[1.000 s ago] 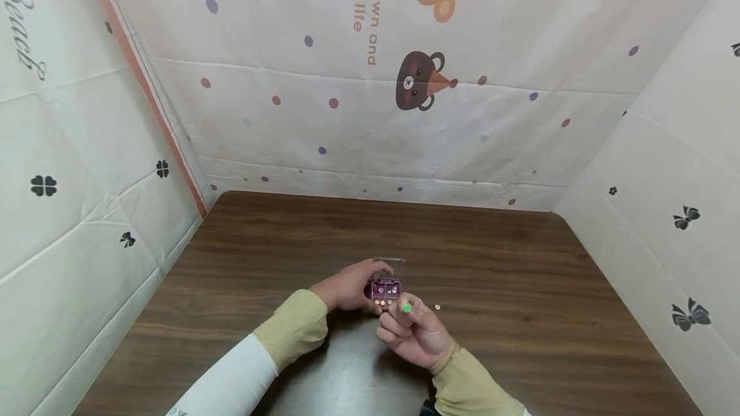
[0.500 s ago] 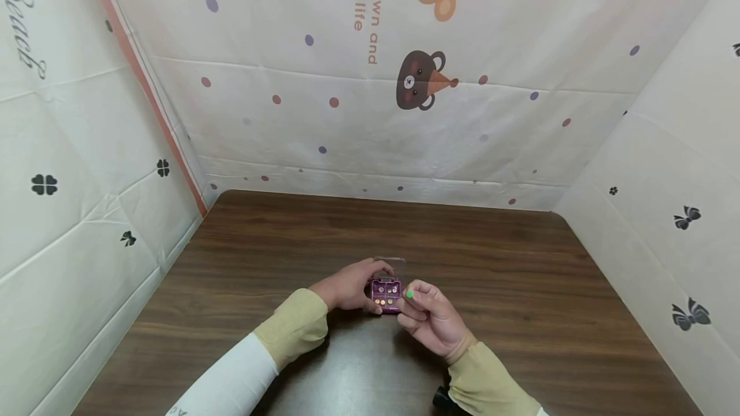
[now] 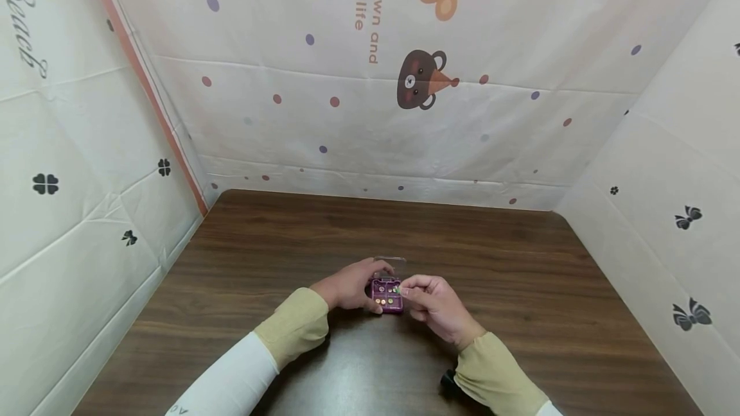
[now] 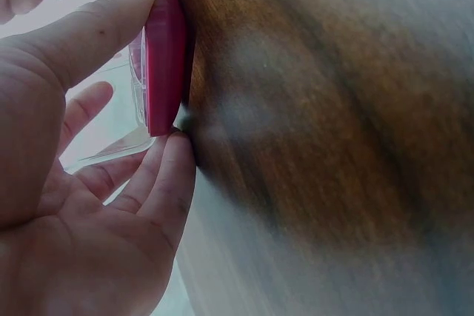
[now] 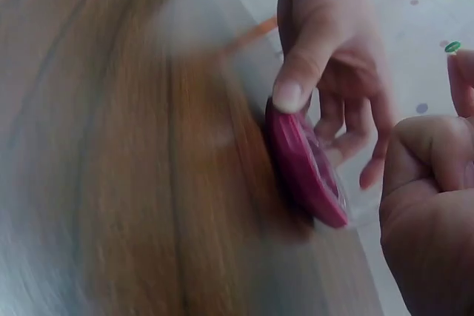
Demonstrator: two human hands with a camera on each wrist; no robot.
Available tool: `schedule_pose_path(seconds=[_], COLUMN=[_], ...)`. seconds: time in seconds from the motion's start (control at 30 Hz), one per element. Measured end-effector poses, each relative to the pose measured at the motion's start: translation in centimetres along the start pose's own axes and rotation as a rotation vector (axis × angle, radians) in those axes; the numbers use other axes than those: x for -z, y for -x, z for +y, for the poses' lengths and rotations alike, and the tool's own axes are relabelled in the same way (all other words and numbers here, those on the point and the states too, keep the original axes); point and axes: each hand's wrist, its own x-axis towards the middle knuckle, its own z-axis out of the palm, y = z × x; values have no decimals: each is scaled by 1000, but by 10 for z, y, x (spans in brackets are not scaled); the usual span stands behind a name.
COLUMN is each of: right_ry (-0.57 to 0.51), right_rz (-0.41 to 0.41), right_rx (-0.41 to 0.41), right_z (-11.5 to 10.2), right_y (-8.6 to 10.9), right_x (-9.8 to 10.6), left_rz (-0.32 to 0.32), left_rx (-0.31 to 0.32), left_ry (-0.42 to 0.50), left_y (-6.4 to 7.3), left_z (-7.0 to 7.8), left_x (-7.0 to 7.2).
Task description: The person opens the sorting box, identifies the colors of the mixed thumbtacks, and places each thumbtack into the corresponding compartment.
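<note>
A small purple box [image 3: 394, 308] with compartments lies on the table, its clear lid [image 3: 392, 259] raised at the back. Several small round golden pieces sit in its compartments. My left hand [image 3: 349, 285] holds the box from the left, thumb on the near side and fingers at the far side by the lid. In the left wrist view the thumb presses the side of the box [image 4: 166, 57]. My right hand [image 3: 436, 305] pinches a small green disc [image 5: 452, 46] between thumb and forefinger. In the head view it is at the box's right edge, partly hidden by the fingertips.
The box stands on a dark wooden table [image 3: 277, 236]. Behind it hangs a pale printed cloth [image 3: 260, 127], with more cloth along the left and right sides. A black object [image 3: 448, 381] shows below the right sleeve.
My right hand turns and moves from in front of the box to its right edge, carrying the green disc. The left hand keeps its hold. A small pale disc on the table is now hidden.
</note>
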Motion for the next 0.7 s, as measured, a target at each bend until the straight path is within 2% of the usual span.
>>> schedule_pose_path(seconds=[0.17, 0.27, 0.37, 0.5, 0.7], right_ry=[161, 325, 555, 847, 1093], right_rz=[81, 138, 179, 197, 182], right_rx=[-29, -59, -76, -31, 18], right_z=[-2, -3, -5, -9, -10], right_y=[-4, -7, -11, -15, -19], right_x=[5, 7, 6, 2, -6], left_rz=[-5, -6, -8, -7, -4], left_rx=[3, -1, -3, -8, -7], left_ry=[5, 6, 7, 7, -1], left_y=[0, -1, -1, -1, -2], left_z=[-1, -2, -4, -4, -4], left_x=[0, 0, 0, 0, 0])
